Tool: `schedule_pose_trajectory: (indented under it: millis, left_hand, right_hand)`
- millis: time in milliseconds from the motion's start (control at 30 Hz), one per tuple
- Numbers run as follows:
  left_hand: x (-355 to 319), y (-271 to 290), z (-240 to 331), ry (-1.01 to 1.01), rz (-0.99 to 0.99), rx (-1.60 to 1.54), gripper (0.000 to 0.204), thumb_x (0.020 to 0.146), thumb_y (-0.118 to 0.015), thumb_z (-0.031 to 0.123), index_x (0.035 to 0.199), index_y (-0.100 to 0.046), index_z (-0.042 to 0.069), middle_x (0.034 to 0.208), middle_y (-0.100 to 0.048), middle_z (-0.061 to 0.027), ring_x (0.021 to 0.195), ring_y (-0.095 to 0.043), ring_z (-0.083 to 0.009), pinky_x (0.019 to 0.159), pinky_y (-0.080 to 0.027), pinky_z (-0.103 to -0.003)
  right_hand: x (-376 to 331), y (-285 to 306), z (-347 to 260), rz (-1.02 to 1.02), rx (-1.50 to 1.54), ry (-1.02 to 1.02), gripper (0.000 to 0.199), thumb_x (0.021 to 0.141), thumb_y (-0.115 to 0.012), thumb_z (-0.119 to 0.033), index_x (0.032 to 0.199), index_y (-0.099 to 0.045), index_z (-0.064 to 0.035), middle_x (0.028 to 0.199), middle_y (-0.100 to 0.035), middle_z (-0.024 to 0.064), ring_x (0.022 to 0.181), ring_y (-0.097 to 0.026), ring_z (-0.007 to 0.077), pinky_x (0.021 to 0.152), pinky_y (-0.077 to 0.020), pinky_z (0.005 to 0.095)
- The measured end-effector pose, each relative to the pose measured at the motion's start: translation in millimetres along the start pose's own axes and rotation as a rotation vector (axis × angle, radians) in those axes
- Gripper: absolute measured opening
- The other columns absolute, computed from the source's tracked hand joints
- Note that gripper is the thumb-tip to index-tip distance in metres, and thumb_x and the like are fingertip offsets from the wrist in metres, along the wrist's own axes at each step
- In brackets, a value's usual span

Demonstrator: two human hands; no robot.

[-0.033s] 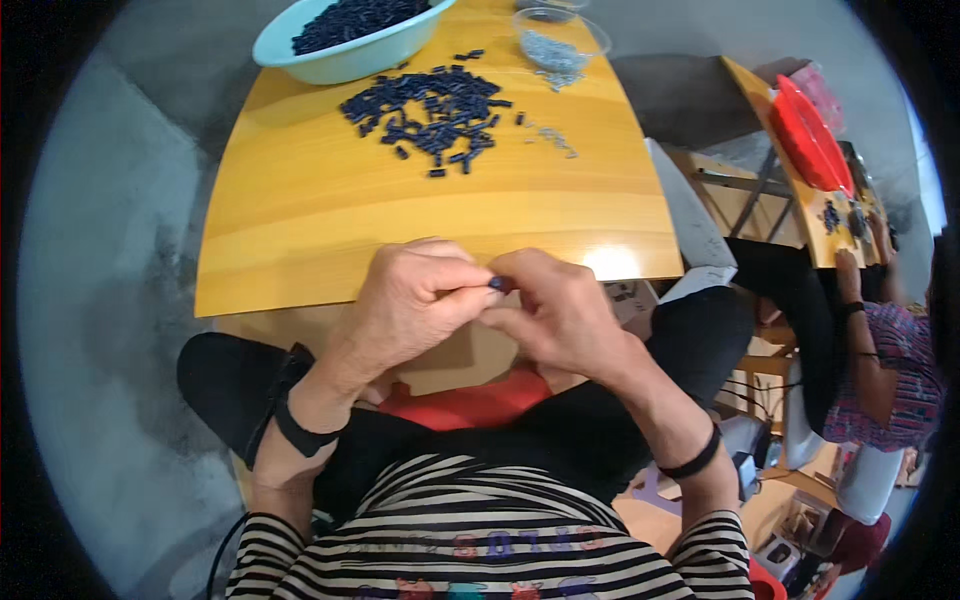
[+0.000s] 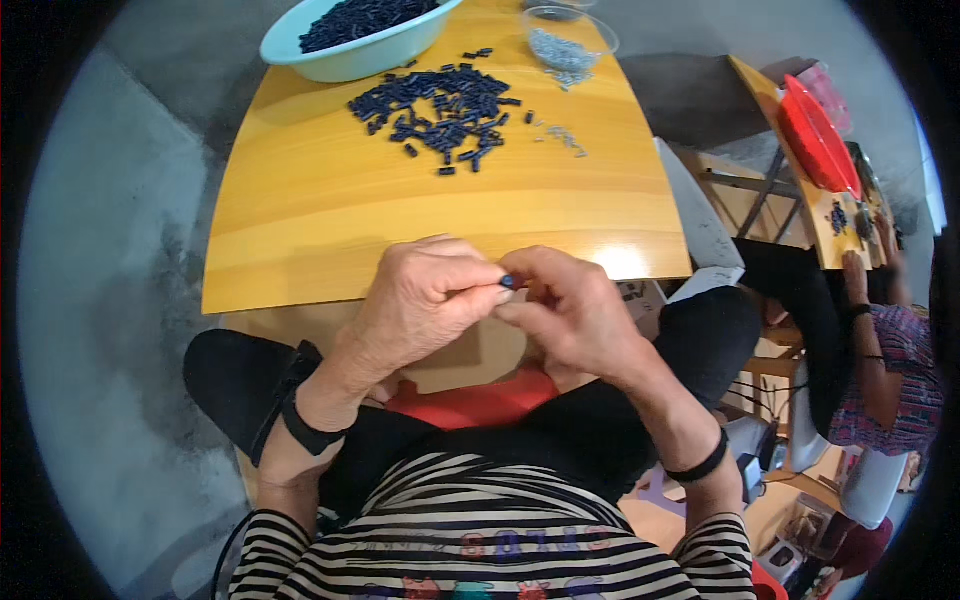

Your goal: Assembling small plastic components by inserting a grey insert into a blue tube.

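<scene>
The yellow wooden table [image 2: 300,245] spreads out beyond the grip, its near edge running just under the two hands. Far to the right of the grip, a co-worker in a patterned top [image 2: 890,400] sits at another table, where a red basin [image 2: 820,140] stands. Ahead of the grip and to its left, at the far side of the yellow table, sits a pale blue basin [image 2: 360,66] heaped with short dark pieces. Between that basin and the grip, a loose pile of the same dark pieces [image 2: 450,105] lies straight on the wood, well apart from the fingers. Ahead and slightly right of the grip is a clear round bowl [image 2: 608,45] with small pale bits in it and by its near rim. The left hand [image 2: 430,290] pinches with thumb and forefinger pressed nearly together; the right hand [image 2: 570,305] meets it from the other side, thumb and forefinger curled with a small gap between them. Nearer than the bowl, ahead and to the right, lie scattered pale bits [image 2: 567,137]. Smallest in reach, one dark piece with a bluish end [image 2: 508,282] sits right in the grip, held by the left fingertips and mostly hidden; whether the right fingers also clamp it, I cannot tell.
</scene>
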State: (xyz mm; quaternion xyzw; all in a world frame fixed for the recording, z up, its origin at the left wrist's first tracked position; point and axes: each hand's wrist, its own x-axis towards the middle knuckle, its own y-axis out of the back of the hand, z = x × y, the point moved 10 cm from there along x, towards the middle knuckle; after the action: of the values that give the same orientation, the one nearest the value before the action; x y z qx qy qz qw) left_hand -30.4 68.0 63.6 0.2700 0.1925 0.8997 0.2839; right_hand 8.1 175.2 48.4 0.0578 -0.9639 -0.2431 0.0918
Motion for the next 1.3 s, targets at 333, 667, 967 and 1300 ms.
schedule_pose_trajectory:
  millis: [333, 667, 967, 1300]
  left_hand:
    - [4, 15, -13, -0.121, 0.187, 0.096, 0.008, 0.071, -0.074, 0.008, 0.077, -0.07, 0.007, 0.072, -0.064, -0.0041, 0.069, -0.06, -0.0226, 0.067, -0.047, -0.036]
    - [11, 27, -45, -0.031, 0.206, 0.269, 0.011, 0.071, -0.076, 0.014, 0.078, -0.071, 0.007, 0.07, -0.06, -0.0027, 0.072, -0.057, -0.0225, 0.072, -0.044, -0.036]
    - [13, 27, -54, 0.021, 0.206, 0.215, 0.01, 0.071, -0.075, 0.014, 0.077, -0.071, 0.006, 0.071, -0.062, -0.0031, 0.073, -0.059, -0.0223, 0.076, -0.042, -0.037]
    - [15, 26, -50, 0.013, 0.207, 0.261, 0.011, 0.068, -0.077, 0.013, 0.073, -0.07, 0.006, 0.069, -0.061, -0.0028, 0.07, -0.058, -0.0227, 0.073, -0.043, -0.036]
  right_hand:
    - [22, -15, 31, -0.171, 0.505, -0.281, 0.027, 0.097, -0.053, -0.018, 0.114, -0.062, -0.0002, 0.079, -0.062, 0.0009, 0.067, -0.056, 0.006, 0.06, -0.0482, 0.0227]
    - [74, -18, 47, -0.067, 0.11, -0.203, 0.018, 0.087, -0.066, -0.016, 0.092, -0.072, 0.0001, 0.077, -0.068, 0.0041, 0.067, -0.06, 0.0117, 0.062, -0.0488, 0.0265]
    - [73, -14, 52, 0.016, 0.147, -0.261, 0.013, 0.085, -0.068, -0.009, 0.093, -0.071, 0.0004, 0.08, -0.069, 0.0056, 0.074, -0.062, 0.0106, 0.067, -0.0498, 0.0252]
    - [70, -15, 53, 0.038, 0.204, -0.249, 0.011, 0.083, -0.07, -0.007, 0.091, -0.071, 0.0006, 0.081, -0.07, 0.0057, 0.073, -0.062, 0.0087, 0.066, -0.0501, 0.0237]
